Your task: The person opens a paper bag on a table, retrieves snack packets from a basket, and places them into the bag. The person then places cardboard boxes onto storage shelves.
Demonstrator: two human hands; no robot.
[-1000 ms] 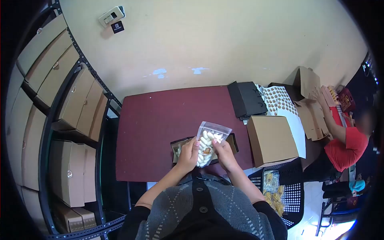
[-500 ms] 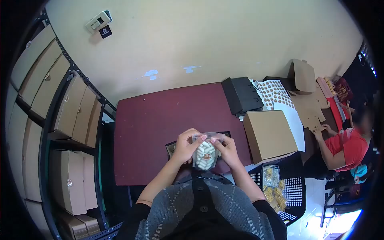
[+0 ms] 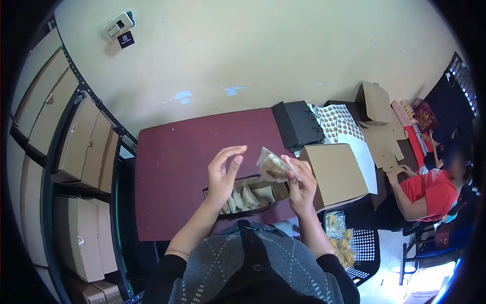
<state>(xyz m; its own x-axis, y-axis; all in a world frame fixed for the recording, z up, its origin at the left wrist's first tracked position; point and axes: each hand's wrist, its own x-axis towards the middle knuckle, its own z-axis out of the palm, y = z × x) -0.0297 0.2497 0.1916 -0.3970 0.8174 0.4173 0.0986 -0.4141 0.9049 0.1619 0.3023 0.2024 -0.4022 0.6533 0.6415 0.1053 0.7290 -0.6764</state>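
My right hand [image 3: 302,186] grips a clear plastic pouch [image 3: 272,165] by one edge, and the pouch is tilted to the left. Pale pieces show through its plastic, though its label is not visible from this side. My left hand [image 3: 221,173] is off the pouch, raised to its left with fingers stretched and thumb apart. Under both hands a long black-edged box or bag [image 3: 267,207] lies open at the table's near edge. Several filled pouches [image 3: 244,198] stand in its left and middle part, partly covered by my left wrist.
A closed cardboard box [image 3: 336,172] stands right of my right hand, with black paper bags [image 3: 298,124] and sticker sheets [image 3: 338,121] behind. A black basket [image 3: 368,245] of packets is below right. Boxed shelves [image 3: 76,202] line the left. A person in red [image 3: 430,195] handles cardboard at far right.
My left hand has let go of the pouch and moved up and left. The right hand has lifted the pouch and turned it, uncovering the black-edged container below.
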